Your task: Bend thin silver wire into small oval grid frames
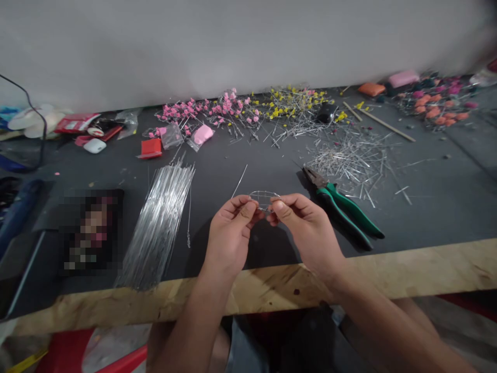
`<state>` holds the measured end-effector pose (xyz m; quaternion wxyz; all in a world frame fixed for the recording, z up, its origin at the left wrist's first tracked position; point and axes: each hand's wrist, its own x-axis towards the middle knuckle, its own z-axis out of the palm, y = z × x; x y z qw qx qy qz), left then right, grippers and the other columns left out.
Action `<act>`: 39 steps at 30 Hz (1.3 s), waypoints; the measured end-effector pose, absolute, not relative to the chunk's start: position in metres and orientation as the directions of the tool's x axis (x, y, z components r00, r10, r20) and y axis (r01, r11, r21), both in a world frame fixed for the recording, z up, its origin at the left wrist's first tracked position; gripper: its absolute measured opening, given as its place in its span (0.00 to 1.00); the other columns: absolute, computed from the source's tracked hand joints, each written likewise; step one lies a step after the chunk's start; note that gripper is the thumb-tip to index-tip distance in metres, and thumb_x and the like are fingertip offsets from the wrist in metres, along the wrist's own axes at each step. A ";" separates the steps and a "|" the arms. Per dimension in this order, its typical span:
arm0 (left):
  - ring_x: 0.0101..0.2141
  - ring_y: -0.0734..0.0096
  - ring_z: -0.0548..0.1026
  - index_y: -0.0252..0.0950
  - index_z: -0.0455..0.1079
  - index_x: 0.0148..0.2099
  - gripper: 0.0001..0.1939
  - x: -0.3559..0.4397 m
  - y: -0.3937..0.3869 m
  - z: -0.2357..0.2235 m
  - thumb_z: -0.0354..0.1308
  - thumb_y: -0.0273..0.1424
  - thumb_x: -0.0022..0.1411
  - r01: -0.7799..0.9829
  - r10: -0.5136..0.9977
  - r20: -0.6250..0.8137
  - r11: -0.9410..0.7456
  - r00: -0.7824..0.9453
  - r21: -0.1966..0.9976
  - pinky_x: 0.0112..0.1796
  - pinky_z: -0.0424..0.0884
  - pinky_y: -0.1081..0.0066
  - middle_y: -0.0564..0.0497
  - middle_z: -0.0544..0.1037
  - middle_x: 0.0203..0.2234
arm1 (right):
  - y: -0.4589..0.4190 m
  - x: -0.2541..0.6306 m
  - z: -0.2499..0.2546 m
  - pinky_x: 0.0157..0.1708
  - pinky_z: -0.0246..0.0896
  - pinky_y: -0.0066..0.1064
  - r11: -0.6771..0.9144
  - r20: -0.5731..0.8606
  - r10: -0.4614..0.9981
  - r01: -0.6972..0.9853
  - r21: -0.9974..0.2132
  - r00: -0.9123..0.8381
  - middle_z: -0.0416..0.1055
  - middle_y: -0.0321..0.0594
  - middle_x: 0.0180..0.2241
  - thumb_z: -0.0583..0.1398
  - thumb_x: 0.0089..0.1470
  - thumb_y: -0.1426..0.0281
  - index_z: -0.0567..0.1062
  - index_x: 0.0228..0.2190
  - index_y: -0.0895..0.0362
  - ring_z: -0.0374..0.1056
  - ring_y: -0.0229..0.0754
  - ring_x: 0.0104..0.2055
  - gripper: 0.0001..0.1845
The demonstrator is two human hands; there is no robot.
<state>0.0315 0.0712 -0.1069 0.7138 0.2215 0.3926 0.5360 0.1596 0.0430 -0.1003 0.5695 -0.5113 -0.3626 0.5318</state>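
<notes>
Between my two hands is a thin silvery wire (264, 193), bent into a small loop above the table's front edge. My left hand (232, 228) pinches one side of it between thumb and fingers. On the other side my right hand (306, 225) is closed on the same wire, its thumb on top. The parts of the wire inside the fingers are hidden. Right of my right hand lie pliers with green and black handles (349, 212), jaws pointing away. A bundle of straight wires (159, 223) lies to the left, and a single wire (239, 180) lies just behind my left hand.
Pink-tipped wires (209, 109) and yellow-tipped wires (291, 103) are heaped along the wall. Short wire pieces (349, 158) lie scattered behind the pliers. Orange-tipped wires (435, 109) sit far right. A red packet (150, 148) and a phone-like pixelated object (93, 230) are on the left.
</notes>
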 end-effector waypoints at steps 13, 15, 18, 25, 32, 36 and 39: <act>0.32 0.74 0.76 0.38 0.72 0.43 0.13 0.035 0.066 -0.108 0.66 0.28 0.54 -0.384 0.971 -0.198 0.235 0.134 0.893 0.37 0.72 0.71 0.54 0.77 0.31 | 0.048 0.168 -0.098 0.33 0.65 0.27 -0.151 -0.182 0.975 -0.220 -0.964 0.125 0.75 0.32 0.26 0.64 0.53 0.66 0.78 0.30 0.54 0.69 0.33 0.29 0.05; 0.29 0.74 0.76 0.38 0.72 0.43 0.13 0.034 0.065 -0.108 0.66 0.28 0.54 -0.362 0.970 -0.192 0.234 0.148 0.903 0.35 0.72 0.71 0.55 0.77 0.28 | 0.048 0.169 -0.097 0.33 0.65 0.28 -0.145 -0.176 0.977 -0.238 -0.961 0.116 0.75 0.33 0.27 0.63 0.54 0.66 0.78 0.32 0.54 0.69 0.34 0.30 0.05; 0.29 0.75 0.75 0.38 0.72 0.43 0.13 0.033 0.066 -0.107 0.66 0.28 0.54 -0.354 0.974 -0.198 0.224 0.109 0.908 0.33 0.71 0.73 0.54 0.77 0.29 | 0.048 0.169 -0.097 0.33 0.66 0.28 -0.145 -0.182 0.977 -0.284 -0.948 0.111 0.75 0.33 0.28 0.63 0.54 0.64 0.77 0.34 0.54 0.69 0.34 0.30 0.07; 0.30 0.75 0.74 0.39 0.72 0.44 0.12 0.033 0.066 -0.105 0.63 0.27 0.56 -0.342 0.979 -0.189 0.204 0.077 0.917 0.33 0.71 0.73 0.54 0.76 0.30 | 0.049 0.169 -0.094 0.33 0.65 0.27 -0.165 -0.187 0.981 -0.275 -0.947 0.055 0.73 0.34 0.27 0.61 0.56 0.65 0.76 0.30 0.56 0.69 0.34 0.30 0.07; 0.29 0.75 0.75 0.41 0.68 0.49 0.15 0.036 0.063 -0.102 0.59 0.25 0.59 -0.287 0.986 -0.150 0.164 0.072 0.944 0.33 0.72 0.73 0.55 0.76 0.30 | 0.047 0.167 -0.093 0.34 0.64 0.28 -0.144 -0.158 0.985 -0.188 -0.972 0.062 0.73 0.34 0.27 0.61 0.57 0.65 0.76 0.31 0.56 0.68 0.34 0.30 0.07; 0.29 0.78 0.74 0.40 0.69 0.46 0.12 0.036 0.062 -0.101 0.57 0.24 0.59 -0.302 0.986 -0.138 0.162 0.098 0.940 0.31 0.71 0.76 0.55 0.76 0.30 | 0.045 0.165 -0.093 0.34 0.65 0.29 -0.142 -0.150 0.988 -0.144 -0.979 0.043 0.73 0.34 0.27 0.60 0.57 0.67 0.75 0.31 0.56 0.69 0.35 0.31 0.06; 0.29 0.78 0.74 0.40 0.70 0.46 0.11 0.035 0.061 -0.102 0.58 0.26 0.60 -0.273 0.983 -0.144 0.169 0.111 0.947 0.31 0.71 0.76 0.55 0.76 0.31 | 0.044 0.164 -0.092 0.34 0.65 0.30 -0.138 -0.145 0.988 -0.132 -0.982 0.044 0.73 0.35 0.26 0.60 0.57 0.67 0.75 0.31 0.56 0.69 0.36 0.30 0.06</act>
